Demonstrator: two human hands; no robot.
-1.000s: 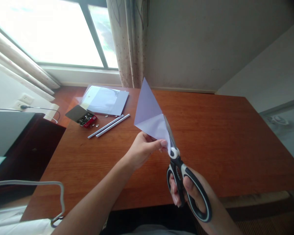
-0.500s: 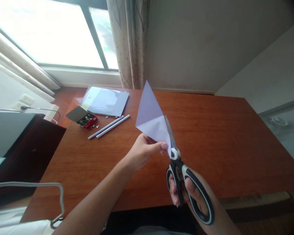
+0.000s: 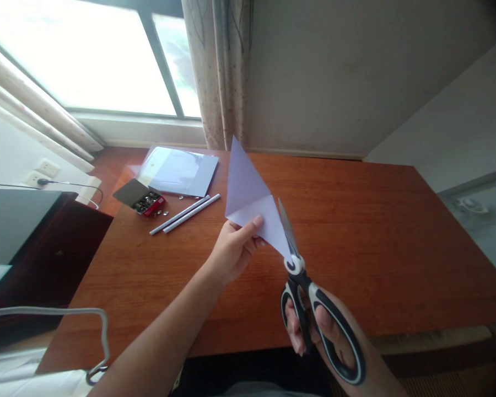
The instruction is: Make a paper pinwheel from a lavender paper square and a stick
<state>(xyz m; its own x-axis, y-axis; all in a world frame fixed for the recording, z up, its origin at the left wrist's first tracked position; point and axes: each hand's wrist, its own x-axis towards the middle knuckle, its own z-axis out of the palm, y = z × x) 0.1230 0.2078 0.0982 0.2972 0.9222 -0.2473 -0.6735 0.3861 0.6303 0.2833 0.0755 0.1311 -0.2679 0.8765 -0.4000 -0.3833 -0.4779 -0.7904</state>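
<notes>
My left hand [image 3: 233, 249] pinches a folded pale lilac sheet of paper [image 3: 248, 198], held up above the wooden table [image 3: 355, 242] with one point upward. My right hand [image 3: 318, 331] grips black and white scissors [image 3: 310, 298] through the handles. Their blades point up and away along the paper's lower right edge, with the pivot at the paper's bottom corner. Thumb and fingers fill the handle loops.
At the table's far left lie a plastic sleeve of paper [image 3: 177, 171], an open small box of metal pins [image 3: 143, 199] and two white sticks [image 3: 186, 213]. A dark cabinet [image 3: 37, 242] stands left; a window and curtain [image 3: 219, 71] are behind.
My left hand has shifted its pinch higher on the paper and turned the sheet slightly left. The scissors have slid down a little toward the paper's bottom corner.
</notes>
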